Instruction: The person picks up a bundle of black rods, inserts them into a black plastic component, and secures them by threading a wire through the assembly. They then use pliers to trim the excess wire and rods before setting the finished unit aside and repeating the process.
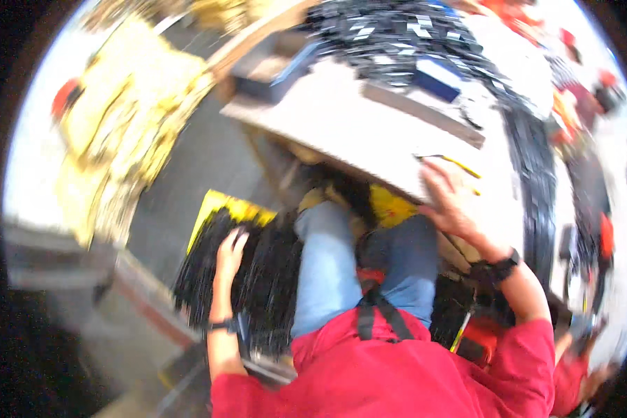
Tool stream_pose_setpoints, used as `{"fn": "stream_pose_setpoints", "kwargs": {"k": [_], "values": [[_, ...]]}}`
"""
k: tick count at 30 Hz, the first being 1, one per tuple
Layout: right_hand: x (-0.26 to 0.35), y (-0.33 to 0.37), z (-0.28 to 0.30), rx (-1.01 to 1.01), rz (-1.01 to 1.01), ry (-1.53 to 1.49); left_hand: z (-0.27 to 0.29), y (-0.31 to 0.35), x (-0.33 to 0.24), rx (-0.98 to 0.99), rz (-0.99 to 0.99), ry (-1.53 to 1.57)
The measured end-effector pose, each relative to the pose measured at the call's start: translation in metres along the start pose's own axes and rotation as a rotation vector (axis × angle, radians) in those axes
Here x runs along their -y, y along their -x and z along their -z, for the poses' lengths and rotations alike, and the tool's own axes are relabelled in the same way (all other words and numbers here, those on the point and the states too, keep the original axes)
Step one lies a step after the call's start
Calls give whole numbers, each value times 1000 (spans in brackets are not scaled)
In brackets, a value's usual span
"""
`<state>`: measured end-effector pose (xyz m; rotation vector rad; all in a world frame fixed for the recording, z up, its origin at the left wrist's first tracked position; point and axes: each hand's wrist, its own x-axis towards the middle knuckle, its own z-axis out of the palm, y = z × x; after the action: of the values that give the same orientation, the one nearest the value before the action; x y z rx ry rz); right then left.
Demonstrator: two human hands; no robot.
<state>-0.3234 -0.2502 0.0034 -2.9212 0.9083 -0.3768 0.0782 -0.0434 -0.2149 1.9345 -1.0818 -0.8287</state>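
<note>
My right hand (450, 202) rests at the near edge of the pale worktable (327, 118), fingers spread and nothing in them. Just beyond its fingertips lies a thin tool with yellow on it (460, 166), too blurred to name. My left hand (230, 254) is low on the left, against a heap of long black strips (258, 285). Motion smears its fingers, and whether they hold any strip is unclear. A yellow sheet or box panel (216, 205) shows behind the strips.
A dark open box (275, 66) stands on the table's far left corner. A large pile of black pieces (397, 42) covers the back, with a small blue box (437, 78) before it. Stacked yellow material (122, 104) is at the left. Other people (578, 97) are at the right.
</note>
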Motion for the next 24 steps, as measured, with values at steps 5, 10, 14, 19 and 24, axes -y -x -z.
{"fn": "stream_pose_setpoints", "kwargs": {"k": [5, 10, 14, 19, 24], "values": [[8, -2, 9, 35, -34, -11, -26, 0, 78, 26, 271, -139], [4, 2, 14, 30, -10, -7, -35, -5, 37, 133, 418, -732], [7, 2, 11, 6, 33, -6, -37, -6, 10, -36, 39, -609], [4, 3, 11, 19, 17, -54, -42, -15, -140, -43, -432, -152], [-47, 31, 32, -254, -134, -361, -77, 0, -227, 112, -633, -130]]}}
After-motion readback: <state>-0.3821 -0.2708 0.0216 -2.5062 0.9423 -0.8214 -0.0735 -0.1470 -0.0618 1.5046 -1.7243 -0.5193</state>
